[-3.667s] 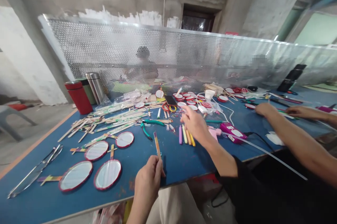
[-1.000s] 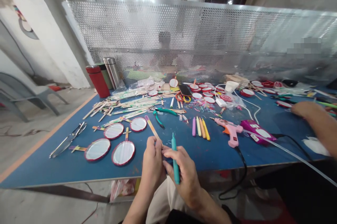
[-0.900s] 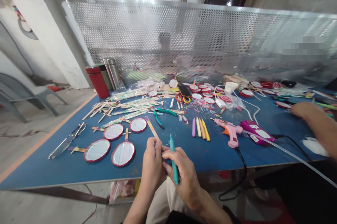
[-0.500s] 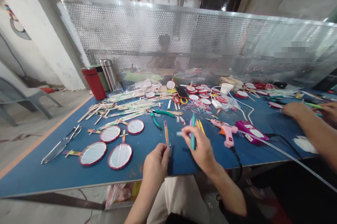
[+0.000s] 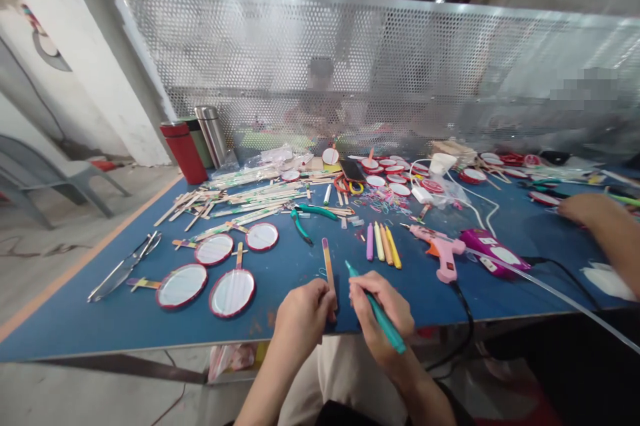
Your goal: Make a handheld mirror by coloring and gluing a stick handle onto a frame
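Left hand is closed round the lower end of a stick, thumb and fingers pinching it; top points away from the person, over the near part of the blue table. Stick shows a purple tip, yellow-orange below. Can't tell if it touches the table. Right hand grips a teal marker like a pen, nib up and left toward the stick, just beside it but apart, visible gap between. Back end of the marker sticks out below the hand.

Beyond the right hand, four markers in a row: purple, pale yellow, orange, yellow. Right of them, pink glue gun, nozzle toward the markers, then magenta box. Beyond the stick, teal pliers.

Left side: four round red-rimmed discs with stick handles, nearest one left of the left hand; glasses farther left. Stick pile behind the discs, red bottle behind that. Phone near more discs at the back. Perforated screen along the far edge. Co-worker's hand at far right; its grip can't be told.
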The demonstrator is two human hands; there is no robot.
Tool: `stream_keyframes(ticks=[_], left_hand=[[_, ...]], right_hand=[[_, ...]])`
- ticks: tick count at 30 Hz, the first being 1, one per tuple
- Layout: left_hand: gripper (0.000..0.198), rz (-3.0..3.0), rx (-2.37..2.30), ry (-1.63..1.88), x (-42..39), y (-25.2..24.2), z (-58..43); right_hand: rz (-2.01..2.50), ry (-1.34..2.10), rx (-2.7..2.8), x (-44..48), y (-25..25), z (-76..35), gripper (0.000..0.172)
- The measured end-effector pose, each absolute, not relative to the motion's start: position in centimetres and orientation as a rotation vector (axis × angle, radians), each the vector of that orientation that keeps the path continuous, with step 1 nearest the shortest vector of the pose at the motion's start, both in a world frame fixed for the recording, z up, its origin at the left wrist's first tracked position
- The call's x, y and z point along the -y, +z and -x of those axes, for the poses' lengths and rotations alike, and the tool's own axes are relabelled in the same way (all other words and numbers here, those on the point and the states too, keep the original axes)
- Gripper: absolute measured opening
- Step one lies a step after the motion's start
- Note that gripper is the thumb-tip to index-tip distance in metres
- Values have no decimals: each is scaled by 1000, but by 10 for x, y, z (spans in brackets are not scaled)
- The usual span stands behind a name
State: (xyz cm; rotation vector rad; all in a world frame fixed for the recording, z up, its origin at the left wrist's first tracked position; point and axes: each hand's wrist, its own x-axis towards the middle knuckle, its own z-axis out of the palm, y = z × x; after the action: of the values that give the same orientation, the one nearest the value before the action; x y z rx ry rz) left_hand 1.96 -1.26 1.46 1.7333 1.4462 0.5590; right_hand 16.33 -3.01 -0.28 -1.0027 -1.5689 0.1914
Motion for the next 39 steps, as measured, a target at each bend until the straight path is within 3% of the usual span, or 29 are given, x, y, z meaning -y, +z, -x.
stream_keyframes(ticks=[3, 39], left_hand=[[25, -1849, -1518, 504, 12, 19, -20], [25, -1966, -1600, 368, 14, 18, -20]], right_hand=[[1129, 240, 1566, 34, -13, -159, 4], [1204, 414, 1481, 33, -13, -157, 6]])
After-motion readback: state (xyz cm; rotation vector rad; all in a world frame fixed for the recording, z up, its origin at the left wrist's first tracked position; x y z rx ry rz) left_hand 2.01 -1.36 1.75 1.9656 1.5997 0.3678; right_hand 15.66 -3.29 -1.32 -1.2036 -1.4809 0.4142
